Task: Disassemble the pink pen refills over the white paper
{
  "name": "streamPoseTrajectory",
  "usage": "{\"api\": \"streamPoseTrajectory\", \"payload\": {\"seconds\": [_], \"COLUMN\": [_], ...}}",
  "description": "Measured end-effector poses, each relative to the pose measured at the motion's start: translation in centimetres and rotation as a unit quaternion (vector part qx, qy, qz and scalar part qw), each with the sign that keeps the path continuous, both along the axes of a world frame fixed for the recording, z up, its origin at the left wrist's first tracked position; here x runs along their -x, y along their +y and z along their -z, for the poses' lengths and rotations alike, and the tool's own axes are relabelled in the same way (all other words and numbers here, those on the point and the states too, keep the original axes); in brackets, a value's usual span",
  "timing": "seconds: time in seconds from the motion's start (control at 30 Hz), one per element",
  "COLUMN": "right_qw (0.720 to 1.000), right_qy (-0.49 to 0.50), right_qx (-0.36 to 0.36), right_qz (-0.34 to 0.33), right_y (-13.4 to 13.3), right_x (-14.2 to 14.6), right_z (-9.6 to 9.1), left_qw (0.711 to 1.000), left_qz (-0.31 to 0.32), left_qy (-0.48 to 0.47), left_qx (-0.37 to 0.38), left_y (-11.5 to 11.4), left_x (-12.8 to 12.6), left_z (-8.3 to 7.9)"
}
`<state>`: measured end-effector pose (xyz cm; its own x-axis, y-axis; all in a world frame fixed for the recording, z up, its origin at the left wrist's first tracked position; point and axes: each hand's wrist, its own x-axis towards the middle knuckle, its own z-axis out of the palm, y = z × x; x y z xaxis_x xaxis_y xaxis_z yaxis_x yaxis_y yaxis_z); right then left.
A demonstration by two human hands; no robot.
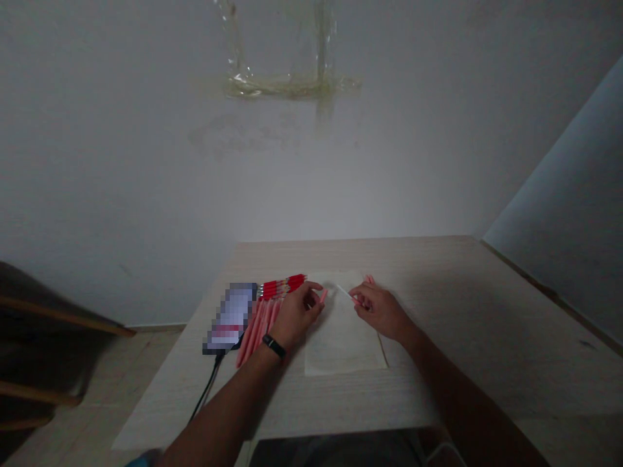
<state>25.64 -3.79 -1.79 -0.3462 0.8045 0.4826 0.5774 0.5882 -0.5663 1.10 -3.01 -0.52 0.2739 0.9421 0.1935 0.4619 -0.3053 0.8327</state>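
Note:
Between the thumb and fingers of my left hand (299, 311) is a short pink pen part (324, 296), its end tilted up. My right hand (378, 306) pinches a thin white pen refill (344, 291), pointing up and left, with a bit of pink at the fingertips. The two pieces are apart, with a small gap between them. Both hands are over a pale sheet of paper (341, 353). Beside my left hand lies a row of pink pen barrels (257, 327), partly hidden by the wrist. Several red pens (282, 286) lie just above them.
A phone (231, 318) with a black cable (207, 389) lies at the left of the wooden table (487, 363). More pink pieces (368, 279) show behind my right hand. A wall (341, 181) with old tape stands behind the table.

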Motion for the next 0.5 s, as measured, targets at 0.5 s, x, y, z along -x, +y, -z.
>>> {"api": "streamPoseTrajectory", "payload": {"seconds": [0.5], "right_qw": [0.999], "right_qy": [-0.021], "right_qx": [0.039], "right_qz": [-0.014], "right_y": [-0.2], "right_x": [-0.1], "right_z": [-0.1], "left_qw": [0.993], "left_qz": [-0.015], "left_qy": [0.115], "left_qx": [0.013], "left_y": [0.1], "left_x": [0.2], "left_z": [1.1]}}
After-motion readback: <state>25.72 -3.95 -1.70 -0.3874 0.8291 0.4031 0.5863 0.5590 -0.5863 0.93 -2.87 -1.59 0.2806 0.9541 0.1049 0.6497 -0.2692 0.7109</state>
